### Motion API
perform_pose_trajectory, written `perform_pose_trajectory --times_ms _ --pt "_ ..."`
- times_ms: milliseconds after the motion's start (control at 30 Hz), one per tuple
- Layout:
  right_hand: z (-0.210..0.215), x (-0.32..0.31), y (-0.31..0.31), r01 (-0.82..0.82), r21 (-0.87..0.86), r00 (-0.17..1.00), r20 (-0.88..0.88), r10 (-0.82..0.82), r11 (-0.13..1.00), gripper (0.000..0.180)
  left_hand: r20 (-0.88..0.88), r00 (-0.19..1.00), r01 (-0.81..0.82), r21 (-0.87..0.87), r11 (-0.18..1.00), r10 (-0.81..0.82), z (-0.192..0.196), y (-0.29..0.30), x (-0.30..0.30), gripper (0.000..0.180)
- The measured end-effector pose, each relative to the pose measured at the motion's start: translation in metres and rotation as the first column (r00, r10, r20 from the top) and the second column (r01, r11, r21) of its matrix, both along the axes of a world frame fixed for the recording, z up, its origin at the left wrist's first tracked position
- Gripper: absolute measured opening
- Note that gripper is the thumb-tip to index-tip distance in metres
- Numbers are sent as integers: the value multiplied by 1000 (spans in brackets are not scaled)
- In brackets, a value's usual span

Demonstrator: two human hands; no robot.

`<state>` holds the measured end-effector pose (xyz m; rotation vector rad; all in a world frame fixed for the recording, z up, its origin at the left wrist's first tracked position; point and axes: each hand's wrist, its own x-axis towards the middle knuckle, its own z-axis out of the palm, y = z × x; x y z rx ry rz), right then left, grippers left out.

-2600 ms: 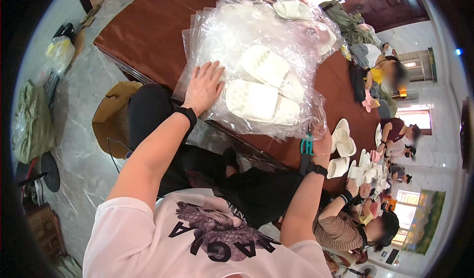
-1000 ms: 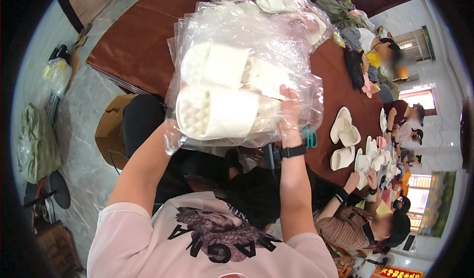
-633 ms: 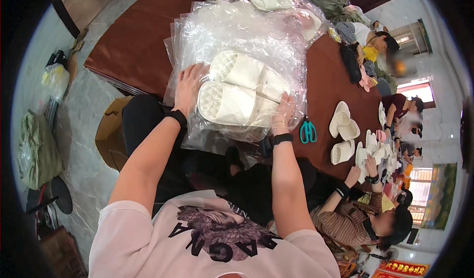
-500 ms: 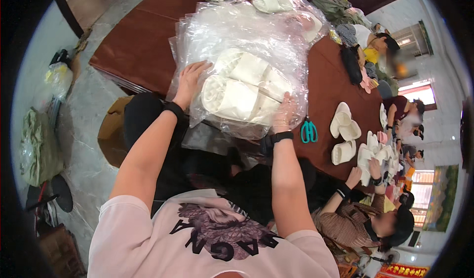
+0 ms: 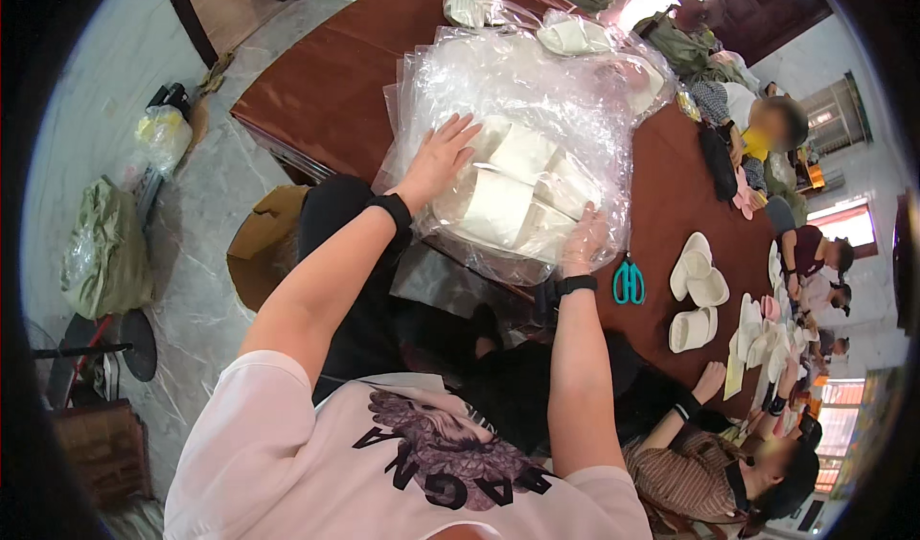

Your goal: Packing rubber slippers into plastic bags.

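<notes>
A clear plastic bag packed with white slippers lies on a stack of similar bags at the near edge of a brown table. My left hand rests flat on the bag's left side, fingers spread. My right hand presses against the bag's right lower corner, its fingers under or against the plastic. Both wrists wear black bands.
Green-handled scissors lie on the table right of my right hand. Loose white slippers sit further right. More bagged slippers lie at the far side. Other people sit along the right. A cardboard box and sacks stand on the floor left.
I had lifted the bag of slippers up with both hands; it has now come down flat on the stack, both hands still on its sides.
</notes>
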<state>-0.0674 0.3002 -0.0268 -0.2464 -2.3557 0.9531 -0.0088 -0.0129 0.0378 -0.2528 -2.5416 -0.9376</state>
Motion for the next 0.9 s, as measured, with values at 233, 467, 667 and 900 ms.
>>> perform_pose_trajectory --times_ms 233,467,667,900 --pt "18 9 -2 -211 -389 951 129 280 897 34 37 975 -202 -273 941 220 -41 -7 4 47" --pt "54 15 -7 -283 0 942 190 278 959 45 12 972 -214 -358 909 234 -42 -4 2 47" --pt "98 14 19 -307 116 950 -17 311 945 43 18 968 -225 -387 894 251 -40 -2 6 48" --pt "110 14 191 12 422 999 33 -29 906 42 -8 971 -227 -365 903 241 -37 4 4 50"
